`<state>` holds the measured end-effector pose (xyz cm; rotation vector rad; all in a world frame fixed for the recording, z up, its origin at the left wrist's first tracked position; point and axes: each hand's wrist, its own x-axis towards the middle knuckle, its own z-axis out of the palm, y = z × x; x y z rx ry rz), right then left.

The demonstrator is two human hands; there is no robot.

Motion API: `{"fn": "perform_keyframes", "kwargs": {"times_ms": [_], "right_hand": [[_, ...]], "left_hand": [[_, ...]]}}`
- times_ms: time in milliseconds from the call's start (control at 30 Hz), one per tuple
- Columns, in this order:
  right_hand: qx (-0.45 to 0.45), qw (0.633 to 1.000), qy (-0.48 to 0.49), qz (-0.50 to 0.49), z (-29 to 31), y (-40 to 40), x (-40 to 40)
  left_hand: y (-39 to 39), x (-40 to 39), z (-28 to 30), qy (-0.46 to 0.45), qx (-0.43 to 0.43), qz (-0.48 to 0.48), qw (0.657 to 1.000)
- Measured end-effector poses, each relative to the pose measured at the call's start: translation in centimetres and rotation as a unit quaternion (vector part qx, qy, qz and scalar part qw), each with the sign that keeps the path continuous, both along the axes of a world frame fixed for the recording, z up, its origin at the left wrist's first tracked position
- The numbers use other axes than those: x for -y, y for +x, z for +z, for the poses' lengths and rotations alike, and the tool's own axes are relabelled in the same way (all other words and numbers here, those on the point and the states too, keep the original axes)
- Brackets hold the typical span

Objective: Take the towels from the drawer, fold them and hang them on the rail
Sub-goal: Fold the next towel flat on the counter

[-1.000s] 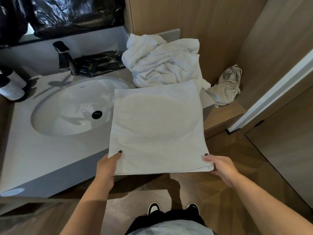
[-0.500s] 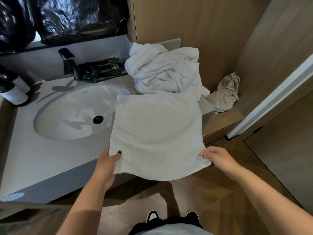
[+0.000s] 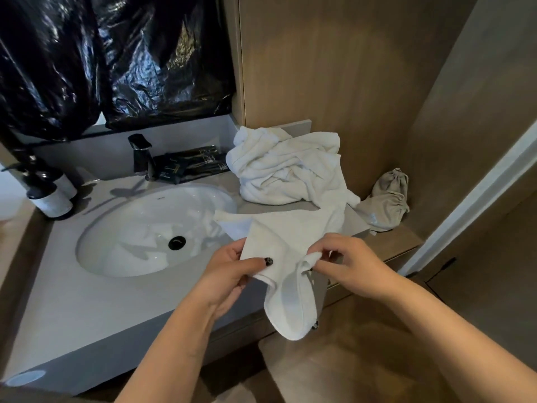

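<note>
Open counter [image 3: 87,309] at lower left, in front of the sink [image 3: 151,231]. At right centre, blocked by the crumpled towel pile [image 3: 287,167] and the grey pouch [image 3: 386,199] beside it. At far left, crowded by two bottles [image 3: 49,196].

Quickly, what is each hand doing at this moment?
Left hand: closed, pinching the small white cloth towel.
Right hand: closed, pinching the same towel's other corner.

White towel [image 3: 290,237], white basin [image 3: 130,228], grey bench [image 3: 87,309], beige drawstring bag [image 3: 388,199], glossy black plastic sheeting [image 3: 116,59].
</note>
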<state>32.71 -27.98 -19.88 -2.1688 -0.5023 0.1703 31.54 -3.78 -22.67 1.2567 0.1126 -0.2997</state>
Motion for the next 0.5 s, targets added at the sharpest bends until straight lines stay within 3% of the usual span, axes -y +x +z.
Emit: {"fn": "perform_keyframes", "kwargs": {"times_ms": [200, 367, 500], "right_hand": [[0.080, 0.996, 0.039, -0.001, 2.3, 0.3, -0.5], [0.069, 0.994, 0.083, 0.028, 3.6, 0.5, 0.5], [0.045, 0.990, 0.136, 0.015, 5.1, 0.7, 2.6]], "left_hand": [[0.0, 3.2, 2.8, -0.035, 0.011, 0.037, 0.999], [0.4, 5.8, 5.0, 0.072, 0.059, 0.056, 0.994], [1.6, 7.6, 6.6, 0.138, 0.131, 0.151, 0.970]]}}
